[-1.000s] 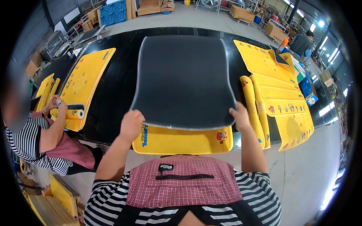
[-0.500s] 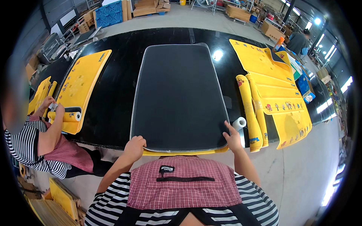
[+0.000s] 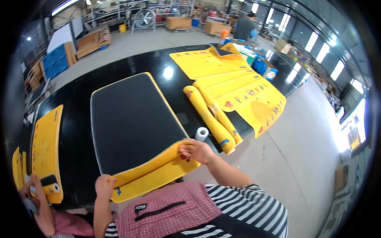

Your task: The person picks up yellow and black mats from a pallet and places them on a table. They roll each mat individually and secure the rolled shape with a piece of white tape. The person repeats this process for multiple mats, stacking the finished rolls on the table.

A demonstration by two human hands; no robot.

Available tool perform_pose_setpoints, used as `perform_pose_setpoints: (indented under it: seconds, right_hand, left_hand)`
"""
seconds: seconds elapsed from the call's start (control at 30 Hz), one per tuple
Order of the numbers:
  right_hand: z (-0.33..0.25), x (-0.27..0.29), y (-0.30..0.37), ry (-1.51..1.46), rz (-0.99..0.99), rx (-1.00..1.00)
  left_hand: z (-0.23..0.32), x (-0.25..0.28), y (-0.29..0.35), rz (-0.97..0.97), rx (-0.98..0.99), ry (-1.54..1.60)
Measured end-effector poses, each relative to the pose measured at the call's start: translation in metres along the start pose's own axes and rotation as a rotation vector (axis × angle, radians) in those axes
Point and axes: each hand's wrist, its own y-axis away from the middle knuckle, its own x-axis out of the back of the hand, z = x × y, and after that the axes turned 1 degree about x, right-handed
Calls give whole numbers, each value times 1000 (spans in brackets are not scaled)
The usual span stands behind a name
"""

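Observation:
A large mat (image 3: 133, 119) with a black back and a yellow printed face lies black side up before me. Its near edge is raised and folded over, baring the yellow face. My left hand (image 3: 104, 187) is closed on the left end of that edge. At the right end, my right hand (image 3: 196, 151) grips the edge with its fingers laid along it and the thumb mostly hidden. Under the lifted edge, another yellow mat (image 3: 156, 186) shows along the front of the black table (image 3: 75, 158).
A white roll (image 3: 201, 134) stands just past my right hand. Rolled yellow mats (image 3: 208, 121) and flat yellow mats (image 3: 242, 85) lie to the right, boxes (image 3: 265, 68) behind. A co-worker's hands (image 3: 33, 185) are at a partly rolled mat (image 3: 50, 188) at left.
Both hands have taken hold of the mat's near edge and lifted it, so its yellow face now shows. My view has swung right.

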Motion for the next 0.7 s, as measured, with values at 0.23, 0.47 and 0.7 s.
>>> perform_pose_setpoints:
  seconds: [0.23,0.47,0.7]
  right_hand:
    - [30,-76,-22,1937,-138,570]
    - [54,-49,-43,2118,-355,701]
    - [64,-60,-31,2101,-447,707]
  left_hand:
    - [4,-58,-52,301,-399,60]
    - [38,-72,-26,280,-570,-122]
    - [42,-87,-12,161,-508,-102]
